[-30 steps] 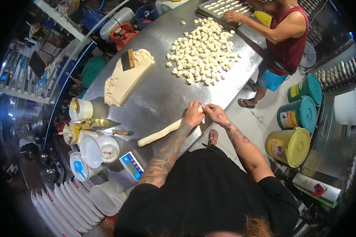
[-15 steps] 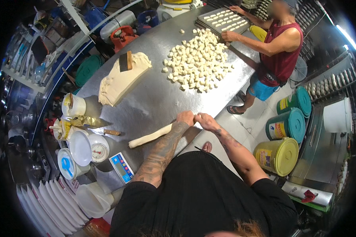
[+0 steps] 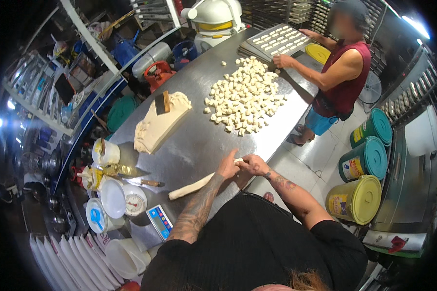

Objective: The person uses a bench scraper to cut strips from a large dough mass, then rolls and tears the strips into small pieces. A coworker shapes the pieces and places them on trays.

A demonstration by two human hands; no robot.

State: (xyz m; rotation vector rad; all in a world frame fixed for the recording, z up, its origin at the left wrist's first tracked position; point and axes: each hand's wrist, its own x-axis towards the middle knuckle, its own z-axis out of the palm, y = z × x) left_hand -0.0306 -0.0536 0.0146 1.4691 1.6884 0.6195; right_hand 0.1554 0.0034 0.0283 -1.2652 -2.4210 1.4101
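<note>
1. Dough roll [image 3: 192, 187] lies on the table [image 3: 199, 140], near the closest edge!
2. Left hand [image 3: 226, 167] curls over it, right hand [image 3: 255, 165] pinches its end!
3. Beyond them, a big heap of dough pieces [image 3: 247, 97]!

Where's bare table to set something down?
Steel table: widest bare patch lies between the dough slab and dough-piece pile, continuing down to the dough rope. A narrower band separates the pile from the left hand and right hand. Crowded: near-left end, with knife, dial scale and digital scale.
</note>
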